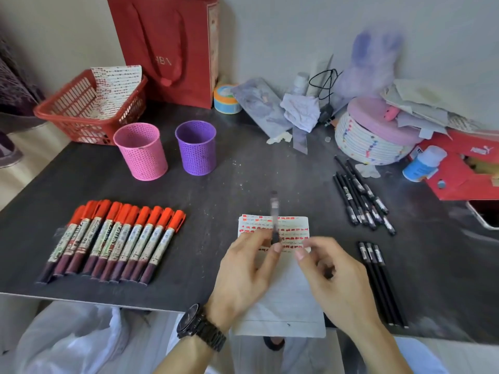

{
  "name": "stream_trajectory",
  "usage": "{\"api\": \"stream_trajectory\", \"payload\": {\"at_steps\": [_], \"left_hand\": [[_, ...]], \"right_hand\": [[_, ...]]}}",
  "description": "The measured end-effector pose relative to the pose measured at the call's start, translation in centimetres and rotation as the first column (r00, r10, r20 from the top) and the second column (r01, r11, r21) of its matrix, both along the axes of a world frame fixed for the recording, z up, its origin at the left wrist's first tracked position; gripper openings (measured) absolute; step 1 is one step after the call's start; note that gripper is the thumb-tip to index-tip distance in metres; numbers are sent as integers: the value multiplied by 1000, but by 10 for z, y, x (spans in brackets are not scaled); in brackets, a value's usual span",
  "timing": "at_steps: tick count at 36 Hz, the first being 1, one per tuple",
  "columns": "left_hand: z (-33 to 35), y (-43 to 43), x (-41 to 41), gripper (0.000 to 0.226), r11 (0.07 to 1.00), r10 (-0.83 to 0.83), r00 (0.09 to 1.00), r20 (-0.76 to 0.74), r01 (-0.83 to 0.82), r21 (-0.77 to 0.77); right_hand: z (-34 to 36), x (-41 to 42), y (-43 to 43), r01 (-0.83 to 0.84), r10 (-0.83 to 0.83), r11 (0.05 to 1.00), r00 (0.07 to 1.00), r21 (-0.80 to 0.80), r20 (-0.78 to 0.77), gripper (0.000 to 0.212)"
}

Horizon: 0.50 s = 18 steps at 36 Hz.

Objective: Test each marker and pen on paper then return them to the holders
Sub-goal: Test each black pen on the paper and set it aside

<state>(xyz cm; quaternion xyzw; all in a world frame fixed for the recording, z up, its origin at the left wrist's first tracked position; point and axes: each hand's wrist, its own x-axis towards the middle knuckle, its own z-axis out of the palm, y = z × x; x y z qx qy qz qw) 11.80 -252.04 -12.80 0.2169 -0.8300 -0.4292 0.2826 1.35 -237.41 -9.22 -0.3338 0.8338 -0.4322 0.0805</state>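
Dark table [216,190], head view. Left hand [243,268], wearing a black wristwatch [199,327], pinches the lower end of a black pen [274,220] between thumb and fingertips; the pen stands nearly upright and is motion-blurred. Right hand [332,273] sits just beside it at 3 o'clock, fingers curled; whether it holds anything small cannot be told from the blur.

Both hands are over a paper [280,300] at the table's near edge; its top portion carries rows of red and dark test marks.

Ten red-capped markers [113,241] lie side by side at 9 o'clock from the paper. A pink holder [141,152] and a purple holder [197,148] stand upright at 11 o'clock, just beside one another.

A loose pile of black pens [361,198] lies at 2 o'clock. Three more black pens [380,284] lie parallel at 3 o'clock, near the right hand.

Red basket [81,114] and red paper bag [172,49] at the far left edge.
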Motion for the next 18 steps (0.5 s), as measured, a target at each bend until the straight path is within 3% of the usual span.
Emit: {"api": "stream_trajectory", "payload": {"at_steps": [4,6,9,18], "left_hand": [[3,0,2,23,996,-93,996,6,93,-14],[4,0,4,26,993,-117,992,47,117,9],[5,1,6,27,990,-140,983,116,139,10],[6,2,6,23,984,-157,958,240,174,-51]], "right_hand": [[4,-1,-8,-21,53,991,967,-130,248,40],[5,1,-11,-40,96,983,945,-179,311,33],[3,6,-14,-49,148,960,925,-277,349,16],[-15,18,-19,121,40,927,908,-354,417,22]]}}
